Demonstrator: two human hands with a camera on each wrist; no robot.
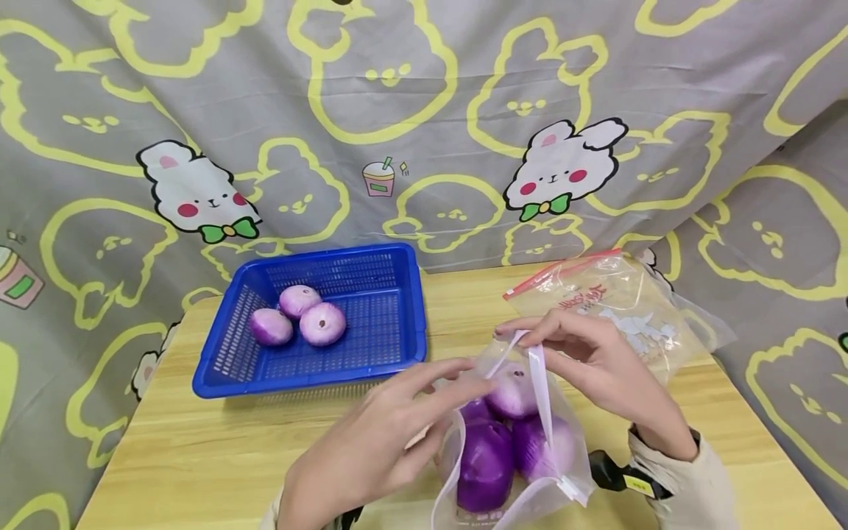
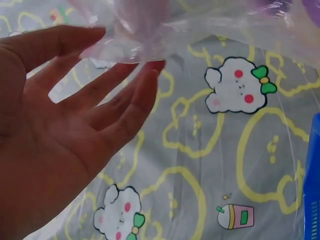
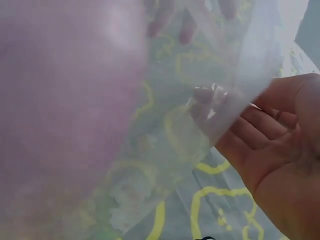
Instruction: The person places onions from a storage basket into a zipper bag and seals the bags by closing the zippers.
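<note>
Purple onions (image 1: 486, 467) fill a clear zip bag (image 1: 571, 449) with a white zip strip at its mouth, on the near side of the table. My right hand (image 1: 589, 357) pinches the far edge of the bag's mouth between thumb and fingers. At the opposite side, my left hand (image 1: 377, 434) holds the bag's edge, its thumb in front of the film and fingertips behind in the left wrist view. Through the film, one large blurred onion (image 3: 65, 90) shows close up in the right wrist view.
A blue plastic basket (image 1: 371, 368) stands at the left, with three onions (image 1: 322, 324) inside. To the right lies another clear bag (image 1: 543, 291) with a red zip strip and red print. A patterned grey cloth (image 1: 424, 103) hangs behind the wooden table (image 1: 165, 456).
</note>
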